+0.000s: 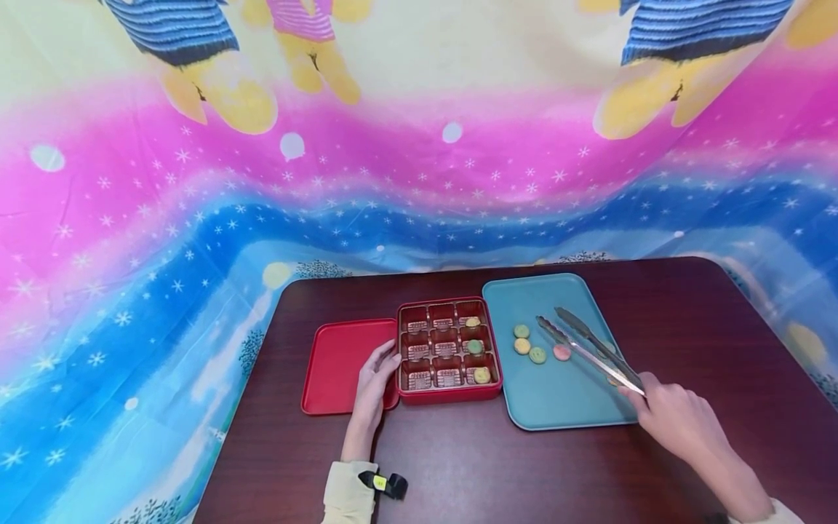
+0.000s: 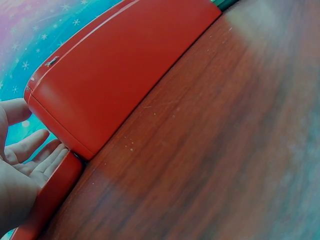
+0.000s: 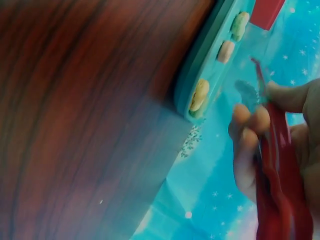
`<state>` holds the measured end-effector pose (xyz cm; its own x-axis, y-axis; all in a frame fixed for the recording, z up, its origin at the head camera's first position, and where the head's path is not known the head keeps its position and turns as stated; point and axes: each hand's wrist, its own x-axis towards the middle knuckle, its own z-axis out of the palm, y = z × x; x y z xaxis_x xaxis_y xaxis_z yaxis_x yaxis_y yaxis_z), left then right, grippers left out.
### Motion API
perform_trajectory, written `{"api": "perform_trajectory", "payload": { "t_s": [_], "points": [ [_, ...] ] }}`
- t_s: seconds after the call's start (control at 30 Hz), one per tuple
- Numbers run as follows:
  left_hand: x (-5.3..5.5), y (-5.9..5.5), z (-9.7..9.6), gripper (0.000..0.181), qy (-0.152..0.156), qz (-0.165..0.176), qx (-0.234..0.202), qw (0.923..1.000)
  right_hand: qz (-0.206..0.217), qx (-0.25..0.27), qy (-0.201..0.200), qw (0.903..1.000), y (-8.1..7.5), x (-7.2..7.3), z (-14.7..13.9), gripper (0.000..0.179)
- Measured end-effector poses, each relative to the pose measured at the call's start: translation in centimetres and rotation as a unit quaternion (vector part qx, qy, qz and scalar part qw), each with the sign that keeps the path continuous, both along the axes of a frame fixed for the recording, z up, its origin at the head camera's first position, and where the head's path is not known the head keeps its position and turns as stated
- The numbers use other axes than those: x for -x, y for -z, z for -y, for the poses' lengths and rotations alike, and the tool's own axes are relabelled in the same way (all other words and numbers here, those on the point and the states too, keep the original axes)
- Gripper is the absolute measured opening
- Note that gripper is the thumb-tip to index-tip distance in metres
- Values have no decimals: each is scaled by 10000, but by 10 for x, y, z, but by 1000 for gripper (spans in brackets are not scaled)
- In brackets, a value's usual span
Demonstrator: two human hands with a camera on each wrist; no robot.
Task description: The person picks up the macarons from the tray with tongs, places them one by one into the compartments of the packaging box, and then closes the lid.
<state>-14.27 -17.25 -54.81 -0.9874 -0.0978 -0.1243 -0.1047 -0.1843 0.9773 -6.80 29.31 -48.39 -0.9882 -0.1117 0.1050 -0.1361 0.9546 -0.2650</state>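
Observation:
My right hand point(image 1: 681, 415) grips metal tongs point(image 1: 597, 359) over the teal tray point(image 1: 556, 404); their arms stand a little apart, with nothing seen between the tips. In the right wrist view, the fingers wrap the red handle part of the tongs point(image 3: 280, 170). Below lie macarons: a yellow one point(image 1: 521, 346), a pink one point(image 1: 561, 352), two green ones and some partly hidden by the tongs. My left hand point(image 1: 374, 382) rests with extended fingers against the left side of a red box point(image 1: 452, 397). Its right column of compartments holds a yellow, a green and another yellow macaron.
A red lid point(image 1: 337, 364) lies left of the box, partly under my left hand. The box stands between the lid and the teal tray on a dark wooden table point(image 1: 458, 458). A printed cloth point(image 1: 419, 167) hangs behind the table.

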Motion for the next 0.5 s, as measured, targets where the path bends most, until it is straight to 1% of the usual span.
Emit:
{"api": "perform_trajectory", "payload": {
  "t_s": [0.1, 0.2, 0.27, 0.33, 0.5],
  "points": [
    [0, 0, 0, 52, -1, 6, 34, 10000, 142, 123, -128, 9997, 3, -3, -2, 33],
    [0, 1, 0, 52, 3, -10, 9, 10000, -14, 220, -245, 9995, 7, -8, -5, 29],
    [1, 2, 0, 52, 13, -20, 2, 10000, -163, 164, -290, 9993, 10, -11, -8, 27],
    [2, 2, 1, 52, 13, -20, -35, 10000, -189, 78, -304, 9993, 10, -14, -10, 26],
    [2, 3, 1, 53, 15, -37, 1, 10000, 82, -101, -262, 9996, 11, -19, -17, 25]
  ]
}}
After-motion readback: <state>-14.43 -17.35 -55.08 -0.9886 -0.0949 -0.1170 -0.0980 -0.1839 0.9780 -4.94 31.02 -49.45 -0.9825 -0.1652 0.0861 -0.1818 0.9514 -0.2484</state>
